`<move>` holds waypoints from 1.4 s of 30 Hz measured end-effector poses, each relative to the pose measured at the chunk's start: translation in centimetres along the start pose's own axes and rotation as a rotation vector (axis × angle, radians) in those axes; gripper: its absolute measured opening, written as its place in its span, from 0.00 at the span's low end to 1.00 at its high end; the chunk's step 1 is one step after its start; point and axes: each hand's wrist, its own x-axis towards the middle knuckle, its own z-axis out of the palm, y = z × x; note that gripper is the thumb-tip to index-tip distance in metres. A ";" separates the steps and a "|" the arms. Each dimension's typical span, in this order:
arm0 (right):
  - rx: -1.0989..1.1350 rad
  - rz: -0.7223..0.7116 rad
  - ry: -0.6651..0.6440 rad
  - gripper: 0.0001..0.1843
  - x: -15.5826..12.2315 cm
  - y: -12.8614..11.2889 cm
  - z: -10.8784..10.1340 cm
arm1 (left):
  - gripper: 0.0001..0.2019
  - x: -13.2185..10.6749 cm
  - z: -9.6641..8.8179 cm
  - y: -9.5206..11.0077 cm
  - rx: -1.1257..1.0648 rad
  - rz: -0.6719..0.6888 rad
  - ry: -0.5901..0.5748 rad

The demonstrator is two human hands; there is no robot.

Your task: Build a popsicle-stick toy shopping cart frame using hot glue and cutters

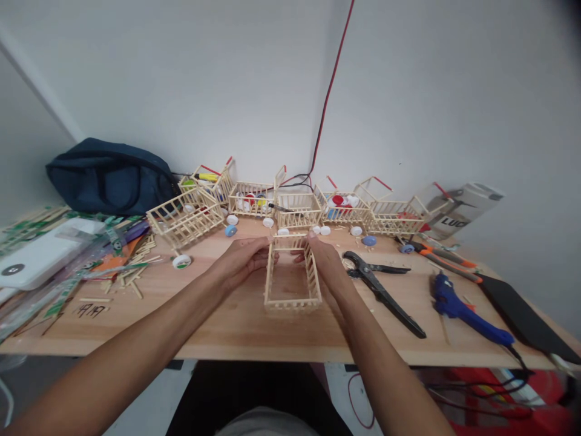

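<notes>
A small open basket frame made of wooden sticks [293, 298] rests on the wooden table [236, 330] in front of me. My left hand [242, 259] pinches the frame's far left corner with closed fingers. On the other side, my right hand [327, 261] grips the far right corner and side rail, fingers curled round the sticks. Both forearms reach in from the near edge.
A row of finished stick carts [299, 209] with bottle-cap wheels lines the wall. Black pliers [381, 290], a blue glue gun [463, 309] and orange-handled cutters [447, 257] lie at right. Loose sticks [131, 272], plastic packets and a dark blue bag [109, 175] sit at left.
</notes>
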 end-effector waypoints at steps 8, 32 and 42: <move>-0.002 -0.017 -0.011 0.37 -0.2 -0.3 -0.1 | 0.07 -0.1 0.1 0.1 0.017 0.003 -0.014; -0.023 0.006 -0.021 0.34 -0.2 -0.7 -0.3 | 0.06 0.0 0.0 0.1 0.018 0.005 -0.026; -0.024 -0.011 -0.017 0.37 -0.3 -0.6 -0.3 | 0.07 0.3 -0.3 -0.1 0.035 -0.010 -0.013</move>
